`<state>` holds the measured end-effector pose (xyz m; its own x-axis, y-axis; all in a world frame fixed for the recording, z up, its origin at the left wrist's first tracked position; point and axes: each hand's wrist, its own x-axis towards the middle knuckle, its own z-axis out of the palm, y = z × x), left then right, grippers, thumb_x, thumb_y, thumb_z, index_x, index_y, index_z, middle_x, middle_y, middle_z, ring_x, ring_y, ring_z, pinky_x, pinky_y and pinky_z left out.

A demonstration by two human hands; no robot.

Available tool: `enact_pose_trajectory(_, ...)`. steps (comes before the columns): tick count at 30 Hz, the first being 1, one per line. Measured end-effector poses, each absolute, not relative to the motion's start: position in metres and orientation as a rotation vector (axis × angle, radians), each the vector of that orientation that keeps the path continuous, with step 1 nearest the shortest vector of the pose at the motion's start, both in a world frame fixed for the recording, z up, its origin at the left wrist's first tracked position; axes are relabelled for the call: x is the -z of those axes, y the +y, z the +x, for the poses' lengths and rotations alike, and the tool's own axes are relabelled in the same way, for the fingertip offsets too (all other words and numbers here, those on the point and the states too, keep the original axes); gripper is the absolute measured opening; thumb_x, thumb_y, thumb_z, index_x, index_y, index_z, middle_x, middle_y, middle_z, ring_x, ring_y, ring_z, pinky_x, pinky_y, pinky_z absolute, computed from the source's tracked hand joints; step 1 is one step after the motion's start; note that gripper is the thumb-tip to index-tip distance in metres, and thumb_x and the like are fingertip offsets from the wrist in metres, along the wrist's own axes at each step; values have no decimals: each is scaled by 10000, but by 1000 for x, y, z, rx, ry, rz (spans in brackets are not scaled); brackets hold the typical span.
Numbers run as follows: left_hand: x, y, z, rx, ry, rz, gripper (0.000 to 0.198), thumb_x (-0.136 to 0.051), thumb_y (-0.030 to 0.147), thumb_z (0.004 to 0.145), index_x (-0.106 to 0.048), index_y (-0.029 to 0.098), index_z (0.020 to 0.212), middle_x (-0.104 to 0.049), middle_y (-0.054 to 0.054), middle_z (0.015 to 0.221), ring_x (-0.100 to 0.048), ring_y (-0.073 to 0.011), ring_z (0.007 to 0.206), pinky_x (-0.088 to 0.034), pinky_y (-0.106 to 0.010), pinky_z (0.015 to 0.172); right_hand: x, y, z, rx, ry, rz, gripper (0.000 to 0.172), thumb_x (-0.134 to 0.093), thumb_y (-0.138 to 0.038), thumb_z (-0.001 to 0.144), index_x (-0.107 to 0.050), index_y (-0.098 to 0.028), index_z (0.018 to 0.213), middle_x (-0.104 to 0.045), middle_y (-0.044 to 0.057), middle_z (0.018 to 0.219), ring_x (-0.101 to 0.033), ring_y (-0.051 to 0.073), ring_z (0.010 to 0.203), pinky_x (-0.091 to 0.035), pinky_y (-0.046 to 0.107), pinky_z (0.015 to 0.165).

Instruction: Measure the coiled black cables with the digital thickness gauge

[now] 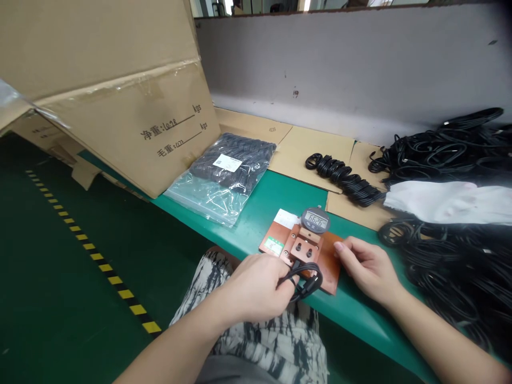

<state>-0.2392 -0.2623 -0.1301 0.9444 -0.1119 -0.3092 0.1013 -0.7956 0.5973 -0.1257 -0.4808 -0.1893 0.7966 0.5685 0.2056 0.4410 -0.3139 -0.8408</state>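
Observation:
My left hand (260, 288) is closed on a coiled black cable (314, 280), at the front of a copper-coloured gauge fixture (302, 248). One cable end points up into the fixture's front; whether it is seated inside I cannot tell. On top of the fixture sits a round digital dial indicator (315, 220), its display reading about 6.626. My right hand (370, 266) rests at the right edge of the fixture's base plate (331, 261), thumb against the plate and fingers curled, partly hidden. No cable shows in it.
A large cardboard box (120, 128) stands at the left. Beside it lies a clear zip bag (224, 176) of black cables. A row of coiled cables (344, 178) lies on flat cardboard behind the fixture. Cable heaps (448, 149) and a white cloth item (444, 201) fill the right.

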Motion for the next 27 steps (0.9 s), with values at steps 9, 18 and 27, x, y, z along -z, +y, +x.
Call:
enact_pose_trajectory(9, 132, -263, -239, 430, -5, 2425, 352, -461, 297, 847, -343, 188, 534, -429, 12, 509, -342, -109, 459, -195, -286, 467, 189, -482, -124, -174, -737, -1969, 379, -508, -399, 940, -516, -175, 635, -449, -19, 552, -392, 108, 510, -328, 232, 489)
enact_pose_trajectory(18, 141, -260, -281, 422, 44, 2061, 313, -395, 374, 927, -463, 205, 672, -493, 21, 610, -426, -121, 523, -255, -252, 482, 196, -478, -123, -184, -687, -1936, 392, -499, -429, 944, -482, -178, 643, -426, -25, 546, -370, 107, 497, -314, 241, 476)
enact_pose_trajectory(27, 230, -245, -338, 405, 357, 1204, 357, -503, 473, 876, -505, 220, 1127, -613, -16, 812, -626, -172, 716, -453, -257, 600, 153, -461, -190, -200, -915, -1960, 369, -497, -317, 954, -491, -186, 610, -493, -3, 529, -472, 120, 478, -364, 236, 473)
